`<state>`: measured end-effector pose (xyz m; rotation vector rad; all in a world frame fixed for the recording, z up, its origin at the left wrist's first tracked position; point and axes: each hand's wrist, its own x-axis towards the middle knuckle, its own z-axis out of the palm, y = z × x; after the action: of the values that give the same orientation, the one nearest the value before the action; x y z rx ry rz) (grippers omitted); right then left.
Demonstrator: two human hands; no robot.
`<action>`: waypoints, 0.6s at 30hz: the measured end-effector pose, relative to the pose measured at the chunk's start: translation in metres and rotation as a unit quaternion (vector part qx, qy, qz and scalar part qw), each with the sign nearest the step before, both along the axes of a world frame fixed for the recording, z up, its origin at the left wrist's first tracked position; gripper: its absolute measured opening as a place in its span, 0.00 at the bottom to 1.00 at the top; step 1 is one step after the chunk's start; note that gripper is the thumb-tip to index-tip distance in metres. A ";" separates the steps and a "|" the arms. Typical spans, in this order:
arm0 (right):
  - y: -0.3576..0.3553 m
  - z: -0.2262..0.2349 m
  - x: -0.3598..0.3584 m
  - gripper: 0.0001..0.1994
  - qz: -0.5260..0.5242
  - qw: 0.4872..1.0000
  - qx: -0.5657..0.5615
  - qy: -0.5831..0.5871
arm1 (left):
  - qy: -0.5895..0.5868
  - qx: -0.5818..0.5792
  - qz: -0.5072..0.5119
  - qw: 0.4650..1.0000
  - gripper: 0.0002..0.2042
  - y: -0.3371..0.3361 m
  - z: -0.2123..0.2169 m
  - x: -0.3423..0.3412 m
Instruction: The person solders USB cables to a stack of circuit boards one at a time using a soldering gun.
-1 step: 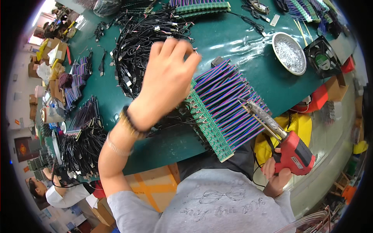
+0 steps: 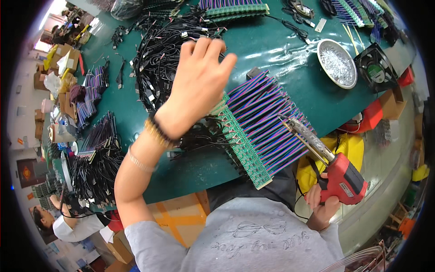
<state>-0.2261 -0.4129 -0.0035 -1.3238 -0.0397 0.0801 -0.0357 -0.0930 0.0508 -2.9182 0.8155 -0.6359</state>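
My left hand [image 2: 197,84] reaches over the big heap of black cables [image 2: 158,45], palm down. Its fingers are bent inward, and their tips are hidden beyond the knuckles. Whether a cable lies between them does not show. My right hand [image 2: 321,209] grips the handle of a red and black soldering gun [image 2: 345,180]. The gun's metal tip points up and left over rows of purple, blue and black wires [image 2: 267,113]. These wires run from a panel of green circuit boards [image 2: 247,147] near the table's front edge. Black cables trail from the panel's left side.
A bowl of silvery bits [image 2: 336,63] stands at the right beside a black fan [image 2: 375,68]. More wired board panels [image 2: 235,10] lie at the back. Black cable bundles [image 2: 95,172] sit at the left edge. A person [image 2: 77,226] is at the lower left.
My left hand has shifted slightly up and to the right over the cable heap, and its forearm has swung along. My right hand and the soldering gun hold still.
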 end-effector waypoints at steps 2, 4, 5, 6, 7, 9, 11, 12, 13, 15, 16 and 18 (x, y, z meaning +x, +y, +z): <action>-0.002 0.002 0.000 0.39 -0.011 0.999 -0.015 -0.027 | -0.042 0.027 0.005 0.999 0.09 0.003 -0.014 0.029; -0.003 0.002 0.000 0.39 -0.009 0.999 -0.012 -0.033 | -0.060 0.051 0.001 0.997 0.07 0.008 -0.018 0.040; -0.004 0.003 0.000 0.38 -0.005 0.999 -0.011 -0.034 | -0.049 0.017 -0.017 0.999 0.06 0.010 -0.019 0.044; -0.005 0.003 0.000 0.38 -0.009 0.999 -0.011 -0.036 | -0.037 -0.016 -0.033 0.999 0.05 0.012 -0.019 0.049; -0.006 0.001 0.000 0.38 -0.007 1.000 -0.005 -0.028 | -0.044 -0.088 -0.037 0.994 0.04 0.015 -0.012 0.051; -0.008 0.000 -0.001 0.37 -0.005 1.000 0.004 -0.022 | -0.027 -0.271 0.045 0.961 0.04 0.019 0.006 0.053; -0.007 0.001 0.001 0.37 0.012 1.000 0.006 -0.020 | -0.074 -0.432 0.080 0.895 0.05 0.037 0.030 0.063; -0.005 0.000 0.002 0.37 0.014 1.000 0.007 -0.022 | -0.060 -0.524 0.097 0.844 0.06 0.048 0.044 0.065; -0.004 -0.001 0.003 0.37 0.015 1.000 0.007 -0.020 | -0.063 -0.594 0.092 0.797 0.07 0.059 0.058 0.069; -0.004 -0.003 0.004 0.36 0.021 1.000 0.006 -0.018 | -0.087 -0.610 0.088 0.783 0.08 0.089 0.078 0.068; -0.003 -0.003 0.003 0.36 0.020 1.000 0.010 -0.018 | -0.088 -0.629 0.052 0.771 0.08 0.091 0.085 0.063; -0.001 -0.005 0.002 0.36 0.018 1.000 0.015 -0.015 | -0.134 -0.584 0.037 0.800 0.07 0.073 0.082 0.046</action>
<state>-0.2242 -0.4141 -0.0085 -1.2949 -0.0890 0.0895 0.0100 -0.0200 0.1326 -3.5755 0.2540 -2.1185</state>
